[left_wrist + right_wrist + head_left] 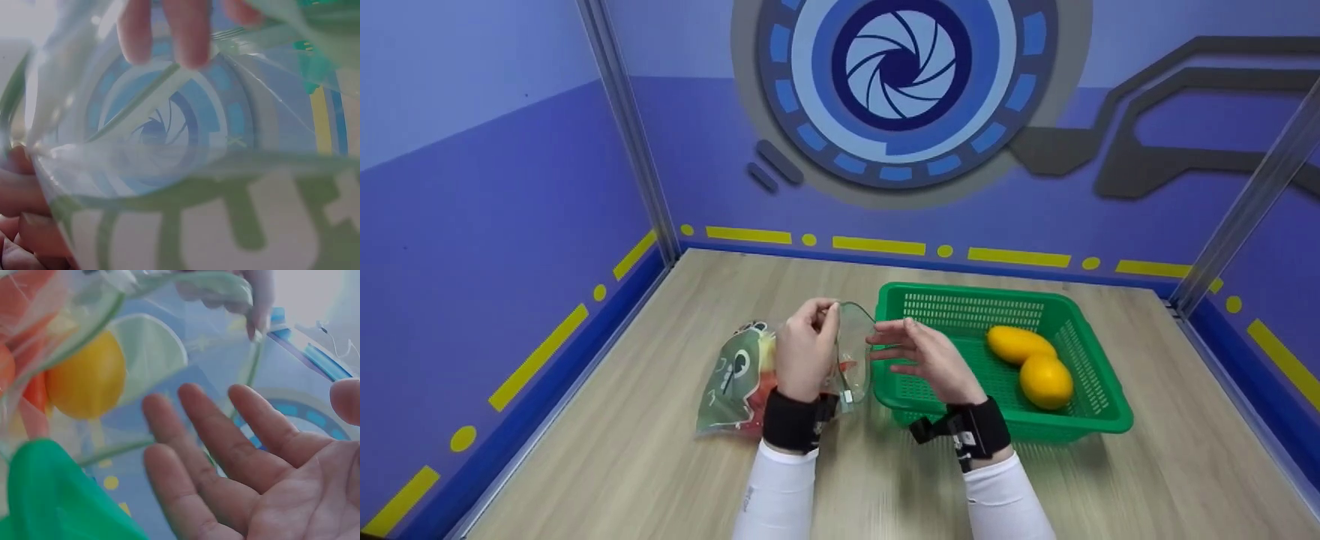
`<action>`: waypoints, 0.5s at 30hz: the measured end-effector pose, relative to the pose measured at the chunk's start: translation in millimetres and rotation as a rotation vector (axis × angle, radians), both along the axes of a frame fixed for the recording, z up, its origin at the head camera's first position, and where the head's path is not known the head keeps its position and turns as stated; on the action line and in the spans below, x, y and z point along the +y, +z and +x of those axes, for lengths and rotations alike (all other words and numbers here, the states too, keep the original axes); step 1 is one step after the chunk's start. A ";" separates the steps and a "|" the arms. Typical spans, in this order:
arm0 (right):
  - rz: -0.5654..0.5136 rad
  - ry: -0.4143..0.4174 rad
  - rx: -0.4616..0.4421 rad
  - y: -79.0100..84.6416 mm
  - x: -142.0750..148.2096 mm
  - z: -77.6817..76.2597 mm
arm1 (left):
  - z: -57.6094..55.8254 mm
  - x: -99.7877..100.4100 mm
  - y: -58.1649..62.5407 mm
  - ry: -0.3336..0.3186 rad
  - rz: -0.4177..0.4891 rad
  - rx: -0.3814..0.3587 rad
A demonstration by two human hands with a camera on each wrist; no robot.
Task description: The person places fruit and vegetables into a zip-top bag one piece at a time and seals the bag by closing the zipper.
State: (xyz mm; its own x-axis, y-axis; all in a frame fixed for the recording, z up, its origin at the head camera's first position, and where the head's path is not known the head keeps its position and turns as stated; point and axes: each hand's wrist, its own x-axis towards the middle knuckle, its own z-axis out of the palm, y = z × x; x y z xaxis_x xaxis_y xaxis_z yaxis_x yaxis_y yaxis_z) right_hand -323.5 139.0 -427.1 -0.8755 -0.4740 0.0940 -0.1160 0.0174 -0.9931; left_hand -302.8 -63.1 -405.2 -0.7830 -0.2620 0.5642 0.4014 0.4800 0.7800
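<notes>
A clear plastic bag [731, 401] with a green cartoon print lies left of centre, its mouth held up and gaping. My left hand [802, 351] pinches one corner of the rim between thumb and fingers. Across the opening, my right hand [934, 361] has its fingers extended, their tips at the opposite rim; whether they touch it I cannot tell. In the right wrist view that palm [292, 500] is bare. Through the film show a round yellow fruit [87, 377] and red pieces [36, 385], their kind unclear.
Right of the bag stands a green plastic basket [1091, 424], close to my right hand. Inside it are an elongated yellow fruit like a mango [1014, 343] and a rounder orange-yellow fruit [1046, 382]. Blue printed panels [697, 165] enclose the wooden tabletop [607, 450] at the back and sides.
</notes>
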 end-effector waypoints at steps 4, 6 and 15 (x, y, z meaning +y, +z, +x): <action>-0.048 -0.124 0.006 0.7 14.8 -5.3 | -1.0 -0.3 -0.8 -0.008 0.000 0.020; -0.048 -0.183 0.003 0.1 21.4 -8.4 | -1.0 -0.5 -1.4 -0.011 0.001 0.019; 0.154 -0.301 0.013 8.2 53.1 -38.9 | 0.1 -0.3 -0.3 -0.027 0.032 -0.021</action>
State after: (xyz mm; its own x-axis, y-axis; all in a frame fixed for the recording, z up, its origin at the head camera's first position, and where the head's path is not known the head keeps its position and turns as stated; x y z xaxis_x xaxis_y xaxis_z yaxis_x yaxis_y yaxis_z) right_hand -362.5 192.1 -418.9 -0.9776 -0.2037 0.0529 -0.0950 0.2028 -0.9746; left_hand -302.7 -63.4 -405.5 -0.8016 -0.2579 0.5394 0.3977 0.4437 0.8031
